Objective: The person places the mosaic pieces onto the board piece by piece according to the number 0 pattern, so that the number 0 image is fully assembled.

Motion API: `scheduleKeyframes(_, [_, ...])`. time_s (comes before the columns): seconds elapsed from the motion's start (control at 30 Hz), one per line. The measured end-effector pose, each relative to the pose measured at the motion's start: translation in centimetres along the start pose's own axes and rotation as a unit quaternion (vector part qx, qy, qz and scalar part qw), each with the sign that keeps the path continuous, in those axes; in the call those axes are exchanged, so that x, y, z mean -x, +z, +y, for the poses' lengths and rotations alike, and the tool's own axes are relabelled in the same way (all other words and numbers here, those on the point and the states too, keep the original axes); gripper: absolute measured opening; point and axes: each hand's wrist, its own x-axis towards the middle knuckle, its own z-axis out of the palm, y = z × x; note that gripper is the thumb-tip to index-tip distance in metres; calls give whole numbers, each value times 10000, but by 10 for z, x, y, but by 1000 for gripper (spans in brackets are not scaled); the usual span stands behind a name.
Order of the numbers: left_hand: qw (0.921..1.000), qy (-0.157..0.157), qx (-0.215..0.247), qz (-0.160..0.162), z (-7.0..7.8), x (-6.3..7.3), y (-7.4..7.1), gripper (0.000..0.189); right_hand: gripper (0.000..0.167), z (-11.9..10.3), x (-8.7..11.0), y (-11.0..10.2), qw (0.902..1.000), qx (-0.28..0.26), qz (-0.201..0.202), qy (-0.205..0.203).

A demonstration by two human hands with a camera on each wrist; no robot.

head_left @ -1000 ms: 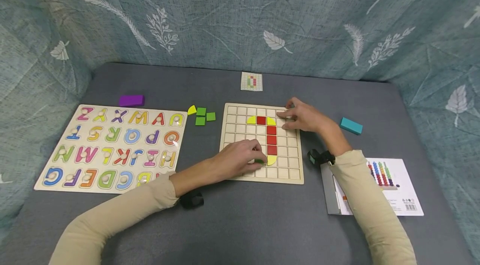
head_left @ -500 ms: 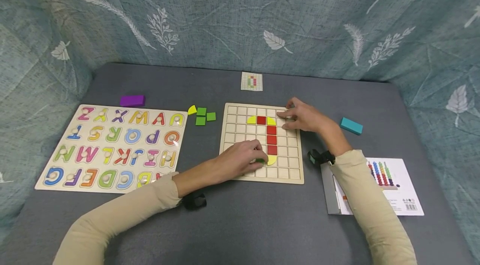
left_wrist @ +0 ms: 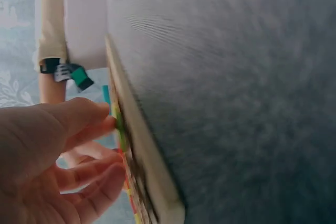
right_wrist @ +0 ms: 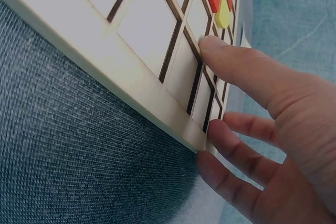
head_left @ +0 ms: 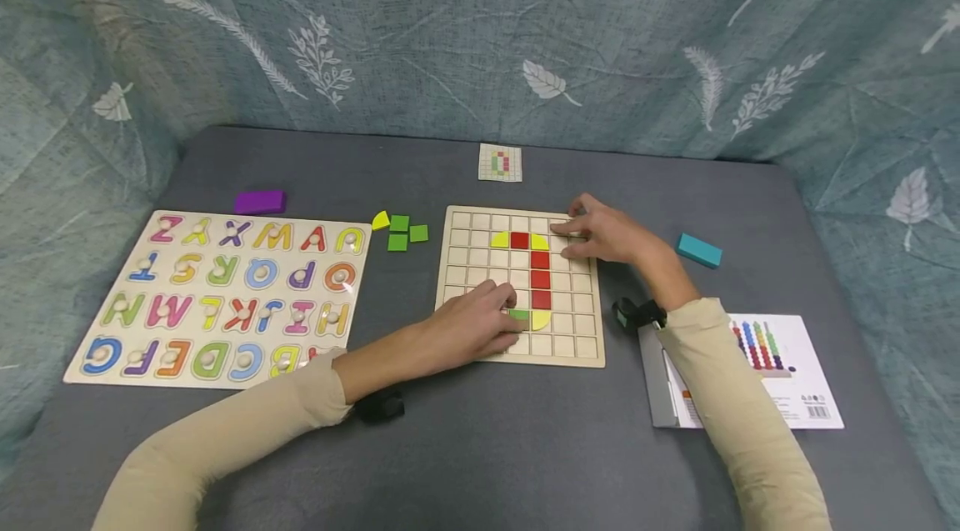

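A square wooden grid board (head_left: pixel 585 348) lies flat on the table, carrying red squares (head_left: pixel 541 279) and yellow quarter-round tiles (head_left: pixel 540 320). My left hand (head_left: pixel 468 327) is over its lower left part. Beside its fingertips, one green square tile (head_left: pixel 519 315) sits in a cell left of the lower yellow piece. In the left wrist view that green tile (left_wrist: pixel 122 134) lies flat, close to the thumb and fingers. My right hand (head_left: pixel 611 232) rests on the board's upper right corner. The right wrist view shows its thumb (right_wrist: pixel 236 59) on the grid and its other fingertips at the edge.
Several green squares (head_left: pixel 399 223) and a yellow quarter-round (head_left: pixel 381 220) lie left of the board. Further left is an alphabet puzzle (head_left: pixel 258 252) with a purple block (head_left: pixel 259 202). A pattern card (head_left: pixel 500 162) lies behind, a teal block (head_left: pixel 699 250) and white box (head_left: pixel 810 364) right.
The green tile by my left fingertips shows more fully now, as the left fingers have drawn back slightly leftward. My right hand keeps its place on the corner.
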Motion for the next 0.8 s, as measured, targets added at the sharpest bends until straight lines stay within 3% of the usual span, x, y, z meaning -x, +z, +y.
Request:
scheduleKeyframes(0.23, [9988,-235,357,217,-6,33,-10,19,47,-1,-1,0,10000,15,33,-49])
scheduleKeyframes(0.47, [9924,-975,692,301,-27,63,-23,23,48,0,1,0,9999,111,2,-8])
scheduleKeyframes(0.6, [9886,-1317,659,314,-37,73,-28,27,48,0,1,0,9999,158,4,-62])
scheduleKeyframes(0.8, [9847,-1560,687,351,-44,78,-34,31,48,-1,1,-1,9999,114,21,-126])
